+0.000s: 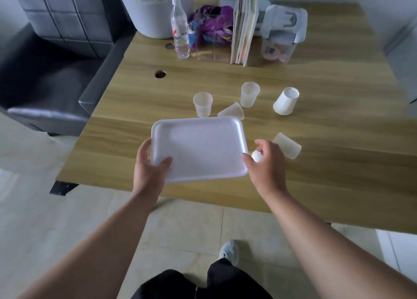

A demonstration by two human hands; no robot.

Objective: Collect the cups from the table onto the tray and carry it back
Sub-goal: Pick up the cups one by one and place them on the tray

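A white rectangular tray (pixel 200 149) hovers low over the near part of the wooden table (pixel 338 163). My left hand (pixel 149 165) grips its near-left corner, thumb on top. My right hand (pixel 267 163) is at the tray's right edge, fingers curled around a small white cup (pixel 256 156) that is mostly hidden by the hand. Several more white cups stand or lie beyond. One is upright (pixel 202 104), another upright (pixel 249 94), and one lies on its side (pixel 232 111) by the tray's far edge. Another stands upside down (pixel 286 101), and one lies on its side (pixel 287 145) just right of my right hand.
At the table's far side stand a clear water bottle (pixel 179 28), a purple bag (pixel 212 25), upright books (pixel 244 28) and a clear lidded box (pixel 282 34). A white bin (pixel 153 7) and a dark sofa (pixel 52 57) are at the left. A cable hole (pixel 160 74) pierces the tabletop.
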